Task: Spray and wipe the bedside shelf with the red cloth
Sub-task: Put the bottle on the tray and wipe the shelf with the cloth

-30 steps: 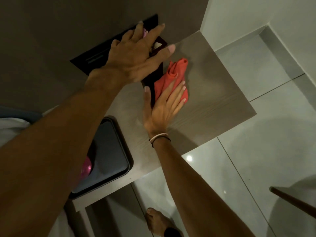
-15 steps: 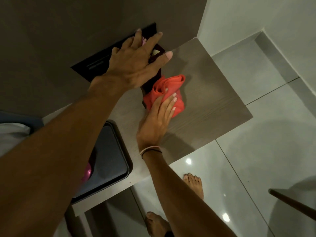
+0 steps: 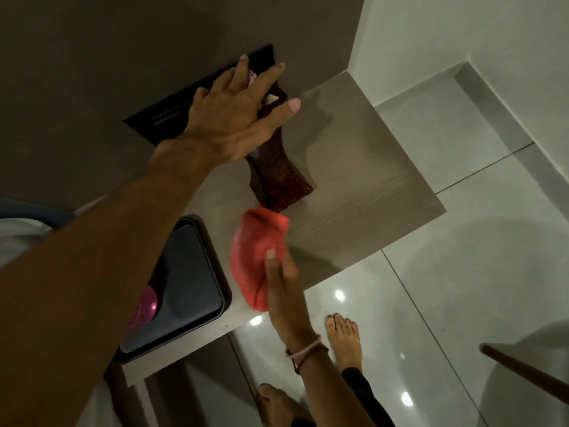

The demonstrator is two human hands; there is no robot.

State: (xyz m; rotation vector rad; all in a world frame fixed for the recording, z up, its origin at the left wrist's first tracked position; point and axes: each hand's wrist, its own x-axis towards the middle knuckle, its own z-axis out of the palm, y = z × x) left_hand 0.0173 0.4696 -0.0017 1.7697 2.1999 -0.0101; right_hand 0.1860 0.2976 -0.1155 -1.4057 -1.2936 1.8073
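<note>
The bedside shelf [image 3: 363,167] is a pale wood-grain board fixed against a brown wall. My right hand [image 3: 281,278] grips the bunched red cloth [image 3: 257,251] over the shelf's front part, the cloth lifted and hanging from my fingers. My left hand [image 3: 237,118] reaches to the back of the shelf and holds the top of a dark red speckled vase [image 3: 277,171], which is tipped toward the wall. No spray bottle shows.
A dark tray [image 3: 187,285] with a pink round object [image 3: 143,306] sits on the shelf's left part, partly under my left forearm. A black panel [image 3: 160,121] is on the wall. Glossy floor tiles and my bare feet lie below; a wooden edge [image 3: 523,368] juts in at lower right.
My right hand drew the red cloth from beside the vase toward the shelf's front edge and bunched it up off the surface. The vase's base now shows. My left hand stayed on the vase top.
</note>
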